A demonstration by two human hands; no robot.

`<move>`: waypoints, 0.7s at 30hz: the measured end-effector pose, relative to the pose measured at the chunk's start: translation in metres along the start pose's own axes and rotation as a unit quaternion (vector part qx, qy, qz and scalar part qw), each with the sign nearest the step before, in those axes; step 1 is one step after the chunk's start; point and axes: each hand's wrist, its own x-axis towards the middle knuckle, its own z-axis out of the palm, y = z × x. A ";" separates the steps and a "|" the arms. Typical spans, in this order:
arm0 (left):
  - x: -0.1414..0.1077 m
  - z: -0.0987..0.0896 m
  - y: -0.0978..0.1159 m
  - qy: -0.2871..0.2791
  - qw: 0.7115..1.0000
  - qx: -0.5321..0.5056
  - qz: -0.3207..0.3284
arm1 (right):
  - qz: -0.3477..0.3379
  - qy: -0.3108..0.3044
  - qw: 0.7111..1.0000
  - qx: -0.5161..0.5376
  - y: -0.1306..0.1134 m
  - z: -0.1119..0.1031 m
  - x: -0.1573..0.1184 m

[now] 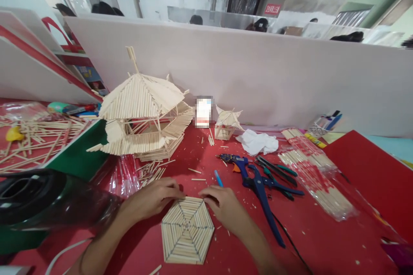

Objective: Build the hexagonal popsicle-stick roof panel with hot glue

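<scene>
A hexagonal panel of wooden sticks [179,240] lies flat on the red tabletop before me, with dark seams running from its centre to the corners. My left hand [158,197] is closed, its fingertips at the panel's far left corner. At the far right corner, the bent fingers of my right hand [224,206] are closed on the same edge. Between both hands runs the outermost stick of that edge. Just beyond my right hand lies a blue pen-like piece [218,178]. Loose sticks [198,179] are scattered past the panel.
A large stick-built pavilion [142,99] stands at the back left, a small one [227,122] farther right. To the right lie a blue glue gun [237,161], a blue-handled cutter [263,195], pliers [280,172] and bagged sticks [318,180]. A dark machine [58,200] sits beside my left arm.
</scene>
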 end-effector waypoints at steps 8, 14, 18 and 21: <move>0.002 0.001 0.002 0.012 1.000 0.011 0.015 | 0.041 -0.011 0.999 0.016 -0.003 0.005 -0.003; 0.002 0.005 0.000 0.014 1.000 0.024 0.010 | 0.037 0.004 0.999 0.023 -0.001 0.009 0.001; 0.002 0.007 0.000 0.022 0.999 0.022 -0.007 | 0.027 0.016 0.999 0.006 -0.002 0.008 0.003; 0.001 0.007 0.000 0.032 0.999 0.029 -0.012 | 0.031 0.034 0.999 0.001 -0.002 0.009 0.003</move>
